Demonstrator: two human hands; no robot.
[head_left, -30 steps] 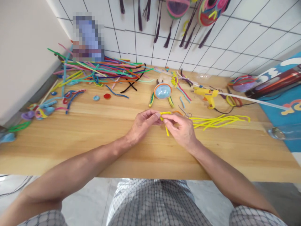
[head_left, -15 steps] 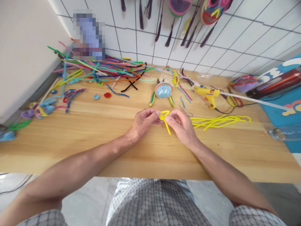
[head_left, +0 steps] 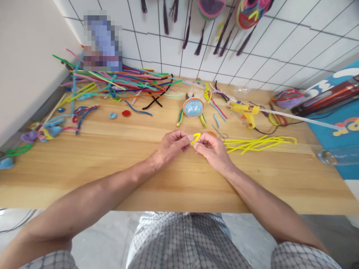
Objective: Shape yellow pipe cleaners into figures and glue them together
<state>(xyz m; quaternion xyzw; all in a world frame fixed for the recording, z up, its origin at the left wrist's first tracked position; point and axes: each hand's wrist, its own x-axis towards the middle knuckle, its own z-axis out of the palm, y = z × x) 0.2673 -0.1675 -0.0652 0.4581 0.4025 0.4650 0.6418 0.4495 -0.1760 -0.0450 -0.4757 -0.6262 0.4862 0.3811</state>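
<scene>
Head view: we find one yellow stem (head_left: 198, 135), bent back on itself at frame centre, pinched in the fingers of the left hand (head_left: 174, 145) and right hand (head_left: 212, 148). We judge its bending part done; yellow strips (head_left: 244, 145) lie unworked, centre right.

Yellow stem (head_left: 198, 135), trailing end now out of sight, right hand (head_left: 213, 150) nearer left hand (head_left: 174, 145)
</scene>
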